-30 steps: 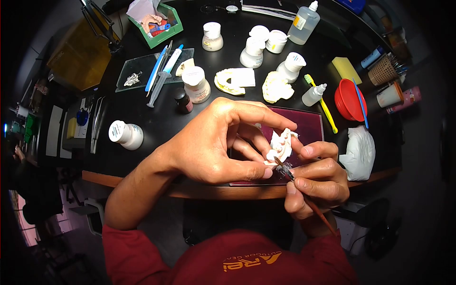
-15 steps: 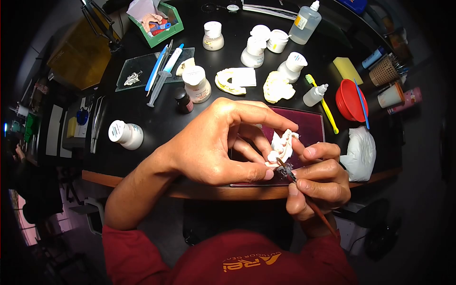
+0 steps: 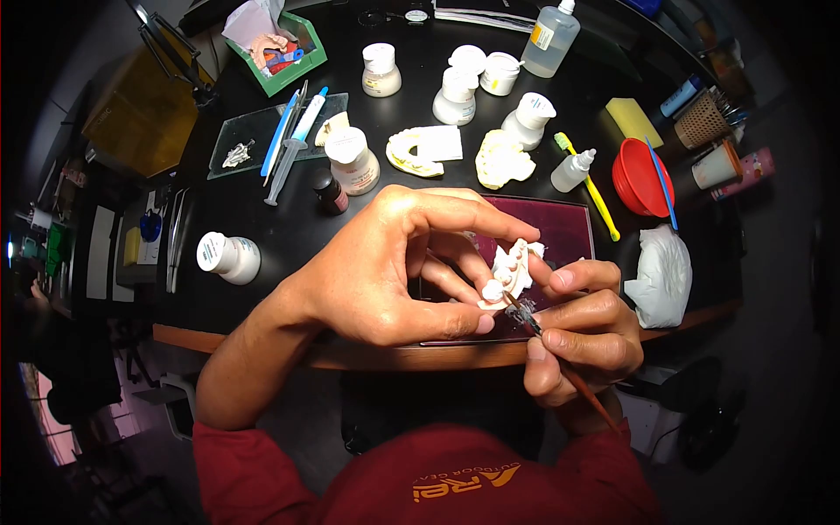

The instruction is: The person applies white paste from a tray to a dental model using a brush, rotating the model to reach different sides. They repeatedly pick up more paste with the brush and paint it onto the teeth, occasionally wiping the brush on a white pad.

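The small toothed model [image 3: 510, 269] is held above the maroon plate [image 3: 560, 229], near the front edge of the counter [image 3: 293, 229]. The left hand [image 3: 381, 267] is clamped on the model, its thumb at the lower end and forefinger at the upper; the fingers hide part of the model's far side. The right hand [image 3: 591, 337] is clamped on the brush [image 3: 584, 392]. The brush tip lies at the model's lower end; contact is too fine to confirm. A dark, glossy patch around the brush's metal part is hard to make out.

Beyond the hands stand a horseshoe-shaped cast [image 3: 415, 151] and a pale cast [image 3: 505, 160], the latter's surface detail washed out by glare. The dropper bottle [image 3: 572, 171] stands just beside the green-yellow toothbrush [image 3: 600, 207]. The large clear bottle [image 3: 549, 45] reaches the top edge of the view. Shadow obscures the far left.
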### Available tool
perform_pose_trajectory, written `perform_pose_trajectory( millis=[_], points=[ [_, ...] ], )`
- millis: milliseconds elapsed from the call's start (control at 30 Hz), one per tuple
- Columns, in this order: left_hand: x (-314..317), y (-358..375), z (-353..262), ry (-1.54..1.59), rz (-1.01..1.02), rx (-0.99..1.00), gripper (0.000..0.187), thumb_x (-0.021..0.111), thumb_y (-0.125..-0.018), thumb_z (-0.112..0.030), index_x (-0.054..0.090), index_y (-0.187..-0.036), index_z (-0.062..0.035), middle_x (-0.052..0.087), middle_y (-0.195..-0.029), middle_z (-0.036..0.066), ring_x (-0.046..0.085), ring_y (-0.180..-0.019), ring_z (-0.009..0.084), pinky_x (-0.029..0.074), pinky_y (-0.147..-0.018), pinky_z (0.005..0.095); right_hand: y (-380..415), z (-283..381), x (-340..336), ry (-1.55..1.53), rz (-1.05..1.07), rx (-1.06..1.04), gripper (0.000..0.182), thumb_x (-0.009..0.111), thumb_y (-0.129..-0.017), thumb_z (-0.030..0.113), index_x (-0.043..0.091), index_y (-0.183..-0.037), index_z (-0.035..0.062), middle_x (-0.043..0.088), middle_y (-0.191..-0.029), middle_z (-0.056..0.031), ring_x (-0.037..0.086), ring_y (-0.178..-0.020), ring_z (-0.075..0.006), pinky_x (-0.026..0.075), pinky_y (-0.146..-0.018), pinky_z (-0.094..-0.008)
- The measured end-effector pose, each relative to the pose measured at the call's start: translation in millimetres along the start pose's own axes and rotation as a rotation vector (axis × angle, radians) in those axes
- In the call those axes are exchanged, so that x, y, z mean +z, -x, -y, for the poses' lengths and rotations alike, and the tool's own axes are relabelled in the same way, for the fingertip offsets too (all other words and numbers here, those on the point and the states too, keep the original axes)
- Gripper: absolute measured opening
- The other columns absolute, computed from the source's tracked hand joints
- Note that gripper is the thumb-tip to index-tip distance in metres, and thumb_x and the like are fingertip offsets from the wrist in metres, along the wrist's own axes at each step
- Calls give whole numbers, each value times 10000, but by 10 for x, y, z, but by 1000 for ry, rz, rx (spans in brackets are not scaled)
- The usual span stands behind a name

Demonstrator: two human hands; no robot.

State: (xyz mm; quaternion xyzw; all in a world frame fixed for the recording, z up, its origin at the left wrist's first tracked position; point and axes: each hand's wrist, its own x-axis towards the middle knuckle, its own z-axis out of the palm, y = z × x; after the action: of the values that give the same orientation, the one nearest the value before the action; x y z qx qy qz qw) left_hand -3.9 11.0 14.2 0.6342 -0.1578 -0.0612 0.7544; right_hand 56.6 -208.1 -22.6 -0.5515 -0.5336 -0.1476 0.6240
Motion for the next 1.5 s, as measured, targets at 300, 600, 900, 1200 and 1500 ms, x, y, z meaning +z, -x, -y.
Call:
perform_pose_trajectory(
  millis=[300,600,900,1200,1500],
  points=[
    [15,-12,-18,5,-5,2,625,733,-726,163,563,-1327,143,599,-1206,203,701,-1049,247,627,-877,319,-6,13,-28,9,27,13,191,764,-803,18,679,-967,68,681,-839,-77,671,-1019,-313,633,-883,-444],
    [30,-11,-8,29,-16,-6,651,741,-711,169,555,-1334,140,587,-1246,217,693,-1085,270,625,-896,338,-27,14,-31,-1,24,8,187,760,-798,8,678,-958,59,671,-838,-82,680,-1014,-331,629,-865,-433],
    [29,-16,-10,-1,-13,7,654,753,-708,157,553,-1330,143,582,-1269,229,686,-1100,277,627,-896,346,-18,16,-35,-10,20,17,189,770,-799,11,678,-957,56,670,-834,-75,689,-1005,-329,621,-823,-406],
    [42,-13,-21,9,-25,6,656,746,-700,165,548,-1325,155,581,-1265,234,689,-1090,282,630,-890,347,-31,12,-40,-15,20,22,181,775,-800,13,680,-949,54,673,-825,-75,694,-995,-332,607,-817,-404],
    [35,-5,-22,17,-19,-2,653,732,-704,174,543,-1329,158,585,-1262,240,694,-1086,283,628,-888,339,-26,6,-35,-23,12,20,193,774,-793,9,675,-952,57,670,-819,-76,691,-1002,-331,610,-826,-411]
  ],
)
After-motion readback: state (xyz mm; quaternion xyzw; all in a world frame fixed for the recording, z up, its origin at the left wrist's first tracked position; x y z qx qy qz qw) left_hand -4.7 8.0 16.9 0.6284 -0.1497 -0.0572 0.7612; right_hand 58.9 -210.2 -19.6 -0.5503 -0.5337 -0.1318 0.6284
